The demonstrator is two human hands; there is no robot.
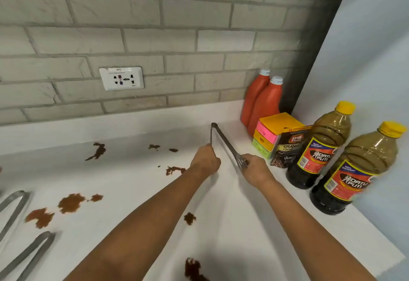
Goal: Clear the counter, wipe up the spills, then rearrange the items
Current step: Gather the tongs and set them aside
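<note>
Both hands hold one pair of steel tongs (pixel 223 141) above the white counter (pixel 232 214): the left hand (pixel 204 162) curls round one arm, the right hand (pixel 254 170) round the slotted tip, likely carrying it toward the right-hand cluster so the brown spills (pixel 70 202) left of the grip can be wiped. Right of the grip, two bottles (pixel 318 148) read "Datu Puti", and a sachet (pixel 287 150) reads "Great Taste".

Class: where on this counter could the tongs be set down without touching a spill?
Bare counter lies between the two forearms and toward the vinegar bottles. The left half is crowded with brown spills and other tongs.
</note>
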